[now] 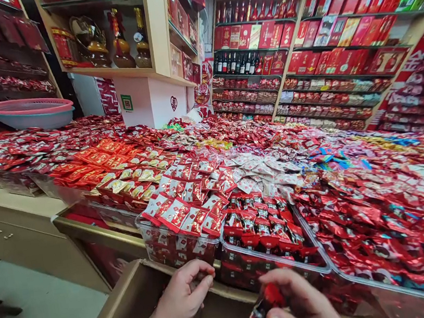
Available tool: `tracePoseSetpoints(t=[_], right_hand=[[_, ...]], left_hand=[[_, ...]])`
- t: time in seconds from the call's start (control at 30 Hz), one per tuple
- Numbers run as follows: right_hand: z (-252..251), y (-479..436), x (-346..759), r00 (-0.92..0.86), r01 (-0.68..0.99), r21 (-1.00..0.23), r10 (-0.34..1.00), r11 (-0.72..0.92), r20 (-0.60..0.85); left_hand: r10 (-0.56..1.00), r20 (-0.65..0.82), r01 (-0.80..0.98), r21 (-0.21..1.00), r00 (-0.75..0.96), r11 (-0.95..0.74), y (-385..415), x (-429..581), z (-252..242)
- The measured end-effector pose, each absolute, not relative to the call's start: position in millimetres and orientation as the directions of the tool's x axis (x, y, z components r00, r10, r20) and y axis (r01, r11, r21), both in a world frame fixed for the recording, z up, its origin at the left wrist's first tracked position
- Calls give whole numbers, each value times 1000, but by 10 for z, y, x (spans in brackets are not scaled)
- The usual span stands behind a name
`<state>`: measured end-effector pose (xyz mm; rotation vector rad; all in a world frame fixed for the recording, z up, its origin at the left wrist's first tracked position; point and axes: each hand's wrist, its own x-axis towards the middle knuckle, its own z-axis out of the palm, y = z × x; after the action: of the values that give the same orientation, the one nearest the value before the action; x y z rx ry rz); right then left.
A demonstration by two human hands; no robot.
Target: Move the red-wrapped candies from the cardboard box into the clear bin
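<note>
My right hand [298,299] is closed on a red and black wrapped candy [263,312], held between thumb and fingers. My left hand [186,294] has its fingers curled and its thumb close to the index fingertip, with nothing visible between them. Both hands are over an open brown cardboard box [122,292], where some red wrappers show at the bottom. Just beyond is a clear plastic bin [273,258] of similar red and black candies [262,220]. To its left, red and white packets [178,213] are heaped in another clear bin [156,240].
Heaps of wrapped sweets [394,217] cover the counter to the right. Orange-red packets [98,162] lie to the left. Pink and blue plastic baskets [28,114] stand at the far left. Shelves of bottles and boxes [250,35] line the back wall. A wooden display cabinet [158,27] juts out overhead.
</note>
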<state>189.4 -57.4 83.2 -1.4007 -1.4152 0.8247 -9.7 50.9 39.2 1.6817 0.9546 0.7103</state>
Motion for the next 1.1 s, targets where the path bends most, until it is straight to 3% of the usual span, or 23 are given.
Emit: tracePoseSetpoints(t=[0.1, 0.23, 0.4, 0.73, 0.93, 1.1], right_hand=[[1124, -343, 2168, 230, 417, -895, 933, 161, 275], [1462, 258, 2696, 251, 695, -698, 852, 172, 460], [1468, 902, 3104, 242, 785, -618, 939, -43, 242], [1235, 1172, 3137, 51, 828, -560, 994, 12, 97], [1113, 1226, 3031, 53, 864, -502, 998, -38, 15], [1156, 1185, 2946, 75, 920, -387, 997, -58, 30]], left_hand=[[858, 15, 259, 951, 513, -171, 505, -89, 374], [853, -12, 223, 967, 521, -122, 494, -104, 398], [865, -82, 180, 984, 495, -10, 504, -107, 374], [866, -74, 246, 967, 494, -58, 536, -90, 305], [863, -71, 260, 963, 501, -71, 535, -84, 299], [860, -91, 252, 967, 502, -45, 526, -81, 333]])
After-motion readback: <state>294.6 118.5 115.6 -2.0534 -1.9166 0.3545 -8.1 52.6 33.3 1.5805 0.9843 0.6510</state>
